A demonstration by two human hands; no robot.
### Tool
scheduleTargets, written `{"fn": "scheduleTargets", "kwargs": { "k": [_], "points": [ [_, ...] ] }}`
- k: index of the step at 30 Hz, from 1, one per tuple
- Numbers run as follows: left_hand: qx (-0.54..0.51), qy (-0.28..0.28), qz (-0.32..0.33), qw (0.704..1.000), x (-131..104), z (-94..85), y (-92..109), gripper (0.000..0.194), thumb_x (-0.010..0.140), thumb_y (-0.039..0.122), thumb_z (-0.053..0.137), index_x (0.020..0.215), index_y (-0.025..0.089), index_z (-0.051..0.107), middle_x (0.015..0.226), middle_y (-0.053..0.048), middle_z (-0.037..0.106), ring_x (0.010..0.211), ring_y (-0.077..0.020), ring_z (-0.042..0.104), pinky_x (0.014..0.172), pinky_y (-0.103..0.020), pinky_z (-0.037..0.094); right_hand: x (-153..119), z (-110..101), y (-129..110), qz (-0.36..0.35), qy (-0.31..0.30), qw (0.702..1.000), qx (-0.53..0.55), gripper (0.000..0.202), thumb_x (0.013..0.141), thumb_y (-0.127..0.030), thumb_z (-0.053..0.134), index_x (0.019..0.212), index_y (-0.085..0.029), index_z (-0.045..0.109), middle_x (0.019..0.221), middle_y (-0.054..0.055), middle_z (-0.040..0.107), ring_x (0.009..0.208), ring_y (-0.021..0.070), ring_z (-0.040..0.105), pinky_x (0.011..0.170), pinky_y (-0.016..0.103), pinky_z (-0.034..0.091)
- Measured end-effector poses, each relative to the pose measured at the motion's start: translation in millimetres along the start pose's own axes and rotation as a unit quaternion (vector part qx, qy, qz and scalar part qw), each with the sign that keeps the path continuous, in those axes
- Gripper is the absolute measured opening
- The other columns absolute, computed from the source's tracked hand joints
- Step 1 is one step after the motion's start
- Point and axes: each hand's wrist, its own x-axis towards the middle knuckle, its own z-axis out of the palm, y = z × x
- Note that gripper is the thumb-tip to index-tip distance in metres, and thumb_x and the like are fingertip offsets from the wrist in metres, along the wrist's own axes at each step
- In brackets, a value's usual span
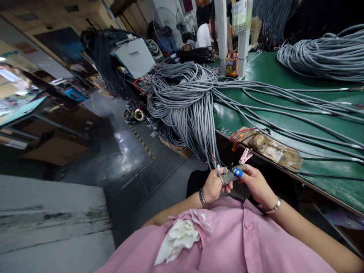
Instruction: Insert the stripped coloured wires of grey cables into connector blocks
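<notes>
My left hand (214,185) is closed near my lap, its taped thumb and fingers pinched around the end of a grey cable (212,163). A white sleeve (218,169) shows on the cable just above the fingers. Close against it, my right hand (256,185) is also pinched shut, with a blue cover (237,173) on the thumb and grey wrapping on the index finger. Whatever lies between the right fingertips is too small to make out. A pink clothespin (245,156) sits just above the right hand, by the table's edge.
A large grey cable bundle (184,94) drapes over the green table (227,117), with strands stretching right. A worn wooden block (273,149) lies at the front edge. Another cable coil (324,57) rests at the back right. A person (203,36) in white is behind the table.
</notes>
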Motion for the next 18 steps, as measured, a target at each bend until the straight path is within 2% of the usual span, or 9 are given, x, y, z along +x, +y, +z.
{"fn": "scheduleTargets", "kwargs": {
  "k": [5,7,11,15,16,18],
  "points": [
    [0.021,-0.038,-0.017,0.999,0,-2.7,1,0.031,0.075,0.039,0.061,0.059,0.013,0.055,0.048,-0.001,0.057,0.036,-0.0076,0.048,0.037,-0.020,0.025,3,-1,-7,0.032,-0.069,0.997,0.022,0.028,0.072,-0.042,0.073,0.082,-0.017,0.063,0.071,0.002,0.067,0.061,0.0143,0.059,0.061,0.028,0.046],
    [0.041,-0.055,-0.024,0.997,0,-3.2,4,0.030,0.075,0.038,0.063,0.059,0.013,0.056,0.047,-0.001,0.056,0.036,-0.0077,0.047,0.038,-0.020,0.027,3,1,-5,0.037,-0.054,0.998,0.013,0.031,0.070,-0.044,0.074,0.078,-0.016,0.062,0.068,0.002,0.066,0.058,0.0138,0.058,0.057,0.027,0.045],
    [0.085,-0.082,-0.035,0.992,-3,-4.0,10,0.034,0.071,0.041,0.067,0.055,0.014,0.054,0.047,0.000,0.055,0.038,-0.0077,0.048,0.041,-0.020,0.031,7,4,5,0.047,0.014,0.999,0.002,0.035,0.064,-0.046,0.078,0.070,-0.015,0.062,0.063,0.001,0.064,0.053,0.0124,0.053,0.051,0.026,0.041],
    [0.063,-0.085,-0.045,0.993,-4,-6.7,12,0.037,0.072,0.044,0.066,0.056,0.014,0.053,0.047,0.000,0.055,0.037,-0.0075,0.047,0.039,-0.019,0.029,10,-1,10,0.063,0.073,0.991,0.092,0.034,0.064,-0.044,0.078,0.065,-0.017,0.057,0.056,-0.003,0.056,0.049,0.0094,0.046,0.050,0.025,0.041],
    [0.052,-0.081,-0.049,0.994,-4,-7.7,11,0.037,0.072,0.045,0.066,0.056,0.014,0.053,0.047,0.000,0.055,0.036,-0.0075,0.047,0.038,-0.019,0.028,10,-3,9,0.069,0.072,0.988,0.119,0.033,0.066,-0.045,0.076,0.066,-0.018,0.057,0.057,-0.003,0.055,0.048,0.0087,0.044,0.051,0.024,0.041],
    [0.038,-0.070,-0.052,0.995,-3,-9.8,10,0.038,0.072,0.046,0.065,0.057,0.014,0.054,0.047,-0.001,0.055,0.036,-0.0074,0.046,0.037,-0.019,0.027,7,-8,5,0.097,0.032,0.981,0.163,0.031,0.071,-0.047,0.072,0.073,-0.018,0.060,0.065,-0.001,0.058,0.052,0.0093,0.047,0.055,0.026,0.045]
  ]
}}
